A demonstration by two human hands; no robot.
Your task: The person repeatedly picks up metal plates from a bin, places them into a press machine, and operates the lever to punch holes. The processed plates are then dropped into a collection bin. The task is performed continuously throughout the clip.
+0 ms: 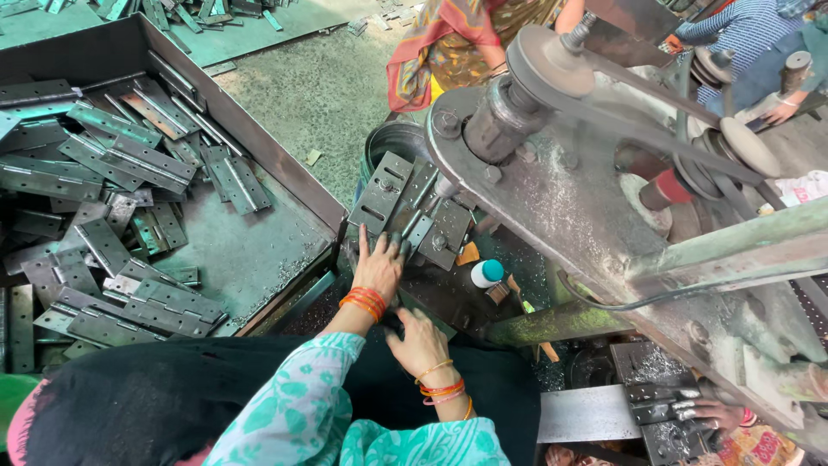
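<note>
- At the far left, we are looking down into a shallow metal tray that is holding a loose heap of grey hinges, most of them piled toward its left side.
- Just right of the tray's corner, our left hand is reaching forward with the fingers stretched out and spread, the fingertips pressing on the lower edge of a hinge plate that is lying on the machine's bed under the drill; it is touching, not gripping.
- Nearer to us, our right hand is resting low by the dark bed, fingers loosely curled; we cannot tell whether it is holding anything.
- Beside the plate, a small white bottle with a teal cap is standing on the bed.
- Above and to the right, the machine's grey arm is running across with a belt and pulley.
- At the bottom right, another person's hand is lying on more hinges.
</note>
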